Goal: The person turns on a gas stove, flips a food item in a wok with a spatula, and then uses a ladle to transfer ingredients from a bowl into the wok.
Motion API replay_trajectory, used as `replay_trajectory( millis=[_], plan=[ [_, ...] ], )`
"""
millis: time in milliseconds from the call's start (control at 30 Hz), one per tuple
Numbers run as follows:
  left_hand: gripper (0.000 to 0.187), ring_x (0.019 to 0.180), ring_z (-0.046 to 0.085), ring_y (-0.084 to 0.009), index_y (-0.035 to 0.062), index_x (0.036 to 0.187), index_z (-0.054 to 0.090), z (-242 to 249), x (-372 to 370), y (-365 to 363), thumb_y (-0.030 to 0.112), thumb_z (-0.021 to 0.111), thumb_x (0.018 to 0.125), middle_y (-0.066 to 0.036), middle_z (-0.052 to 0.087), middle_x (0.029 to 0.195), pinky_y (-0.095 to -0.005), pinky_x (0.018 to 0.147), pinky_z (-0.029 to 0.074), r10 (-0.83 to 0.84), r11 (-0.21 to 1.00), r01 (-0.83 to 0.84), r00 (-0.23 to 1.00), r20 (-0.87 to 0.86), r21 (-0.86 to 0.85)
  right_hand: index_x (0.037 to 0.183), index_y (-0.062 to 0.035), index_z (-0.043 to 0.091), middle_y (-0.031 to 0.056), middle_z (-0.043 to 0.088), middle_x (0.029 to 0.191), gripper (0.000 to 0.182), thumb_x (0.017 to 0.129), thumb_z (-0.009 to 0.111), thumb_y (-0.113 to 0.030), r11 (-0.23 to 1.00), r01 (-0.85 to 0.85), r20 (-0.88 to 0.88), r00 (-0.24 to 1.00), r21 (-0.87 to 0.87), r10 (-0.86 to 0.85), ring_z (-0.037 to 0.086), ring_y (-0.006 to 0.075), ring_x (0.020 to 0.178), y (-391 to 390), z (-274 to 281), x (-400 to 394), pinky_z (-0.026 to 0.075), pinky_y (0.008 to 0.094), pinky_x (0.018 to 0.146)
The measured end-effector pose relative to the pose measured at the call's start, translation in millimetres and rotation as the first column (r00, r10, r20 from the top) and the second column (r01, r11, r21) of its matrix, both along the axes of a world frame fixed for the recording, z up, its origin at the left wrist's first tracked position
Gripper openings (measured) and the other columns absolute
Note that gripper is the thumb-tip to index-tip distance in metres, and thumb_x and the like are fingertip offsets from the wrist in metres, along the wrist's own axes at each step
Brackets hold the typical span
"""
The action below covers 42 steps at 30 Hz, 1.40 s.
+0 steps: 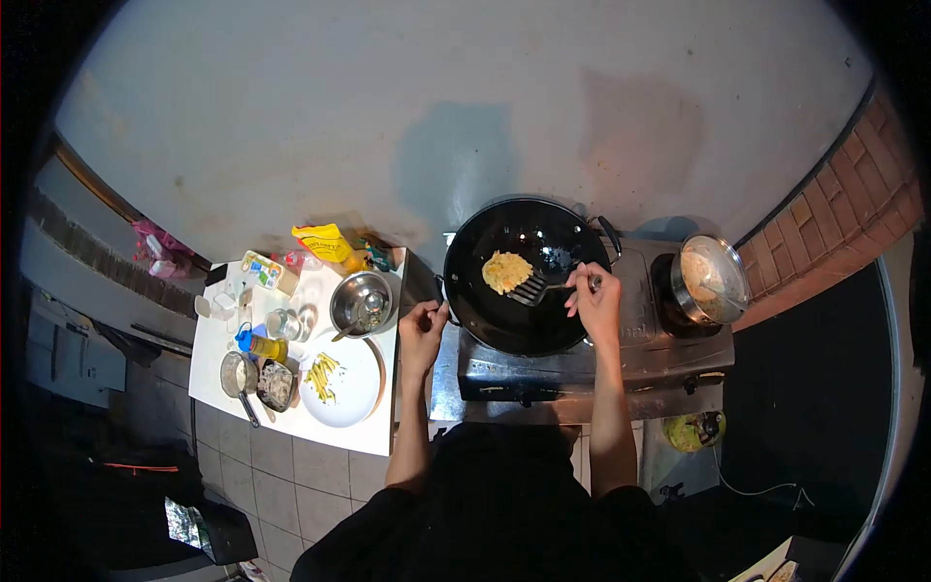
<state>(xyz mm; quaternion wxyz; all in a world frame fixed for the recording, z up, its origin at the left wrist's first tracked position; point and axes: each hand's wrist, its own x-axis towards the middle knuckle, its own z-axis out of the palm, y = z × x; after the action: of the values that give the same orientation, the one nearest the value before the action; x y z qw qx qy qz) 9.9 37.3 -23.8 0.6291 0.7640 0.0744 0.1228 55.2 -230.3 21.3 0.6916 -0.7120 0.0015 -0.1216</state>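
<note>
A large black wok (495, 325) sits on the stove, with a yellow, omelette-like patty (506, 271) in it. My right hand (595, 293) is closed around the handle of a black slotted spatula (529, 289). The spatula's blade touches the patty's lower right edge and seems partly under it. At the wok's left rim, my left hand (422, 335) has its fingers pinched on the wok's side handle. The other side handle (610, 238) sticks out at the upper right.
On the right burner stands a steel pot (690, 308) with a glass lid (716, 281). The white table (364, 438) at left holds a plate (361, 403) of cut yellow-green strips, a steel bowl (361, 291), an oil bottle (267, 347), a small saucepan (236, 375) and a yellow bag (325, 242).
</note>
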Motion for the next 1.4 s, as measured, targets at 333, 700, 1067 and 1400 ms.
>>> replay_trajectory(
  millis=[333, 700, 1067, 1400],
  plan=[
    [0.022, 0.062, 0.046, -0.005, -0.0044, 0.087, 0.063, 2.9, 0.2, 0.6, 0.018, 0.065, 0.086, 0.002, 0.053, 0.064, -0.0204, 0.058, 0.038, -0.018, 0.999, 0.018, 1.0, -0.01, 0.032, 0.069, 0.0019, 0.053, 0.0034, 0.053, 0.055, 0.028, 0.093, 0.051, -0.013, 0.994, 0.006, -0.011, 1.0, -0.107, -0.007, 0.051, 0.0081, 0.041, -11.4, 25.9, -13.9, 0.039, 0.0216, 0.035],
    [0.023, 0.064, 0.046, -0.0059, -0.0043, 0.088, 0.062, 2.5, 2.2, 3.1, 0.019, 0.065, 0.086, 0.001, 0.052, 0.066, -0.0213, 0.06, 0.038, -0.029, 0.999, 0.03, 0.999, -0.037, 0.036, 0.069, 0.0019, 0.055, 0.0037, 0.055, 0.057, 0.03, 0.092, 0.052, -0.016, 0.997, -0.01, 0.033, 0.999, -0.075, 0.013, 0.054, 0.0082, 0.043, 13.7, 48.1, 8.8, 0.04, 0.0217, 0.035],
    [0.022, 0.063, 0.047, -0.0056, -0.0038, 0.086, 0.062, -0.3, 5.7, 5.1, 0.018, 0.065, 0.086, 0.001, 0.053, 0.065, -0.0205, 0.058, 0.038, -0.033, 0.999, 0.034, 0.999, -0.016, 0.021, 0.07, 0.0022, 0.055, 0.005, 0.057, 0.06, 0.029, 0.093, 0.052, -0.017, 0.997, 0.055, 0.064, 0.997, -0.059, -0.051, 0.054, 0.0091, 0.043, 9.8, 34.6, 9.5, 0.041, 0.0222, 0.036],
    [0.02, 0.064, 0.046, -0.0045, -0.0036, 0.088, 0.062, -4.5, 7.7, 5.2, 0.016, 0.064, 0.086, 0.003, 0.053, 0.067, -0.0197, 0.059, 0.037, -0.039, 0.999, 0.038, 0.999, -0.029, -0.01, 0.07, 0.0019, 0.055, 0.0048, 0.056, 0.056, 0.03, 0.094, 0.048, -0.015, 0.994, 0.108, -0.012, 0.994, 0.016, -0.108, 0.054, 0.0096, 0.041, 27.7, -6.6, -12.2, 0.041, 0.0225, 0.033]
  ],
)
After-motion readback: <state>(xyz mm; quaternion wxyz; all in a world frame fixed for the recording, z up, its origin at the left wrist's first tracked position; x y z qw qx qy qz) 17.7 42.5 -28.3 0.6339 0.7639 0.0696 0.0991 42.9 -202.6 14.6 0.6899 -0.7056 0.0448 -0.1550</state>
